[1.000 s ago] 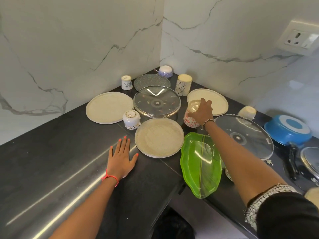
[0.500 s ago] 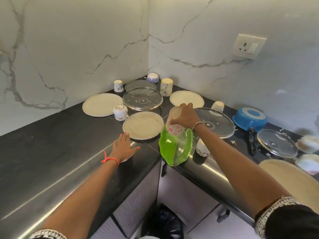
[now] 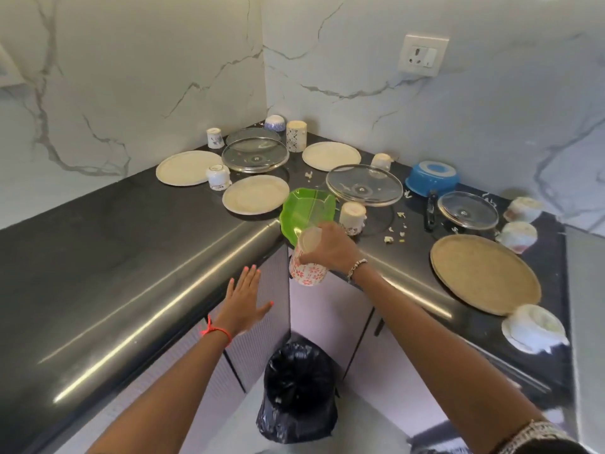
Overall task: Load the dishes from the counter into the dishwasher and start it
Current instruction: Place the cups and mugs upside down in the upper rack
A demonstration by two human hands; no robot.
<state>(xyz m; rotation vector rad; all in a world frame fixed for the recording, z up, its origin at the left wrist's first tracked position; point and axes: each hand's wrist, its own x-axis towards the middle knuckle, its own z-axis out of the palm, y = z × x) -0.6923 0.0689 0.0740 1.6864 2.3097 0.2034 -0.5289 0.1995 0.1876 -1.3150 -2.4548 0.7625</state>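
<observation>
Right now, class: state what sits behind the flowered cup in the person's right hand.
The green leaf-shaped plate lies behind the flowered cup. The right hand and the cup cover its near end, so that part cannot be seen.

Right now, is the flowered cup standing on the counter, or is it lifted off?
Lifted off. The right hand grips the flowered cup from above, and it hangs past the counter edge, before the cabinet doors.

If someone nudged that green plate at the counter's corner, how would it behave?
The green plate looks like thin glossy plastic, so probably light and slippery. It seems to jut past the counter edge, so a nudge might tip it off. It likely wouldn't shatter.
</observation>
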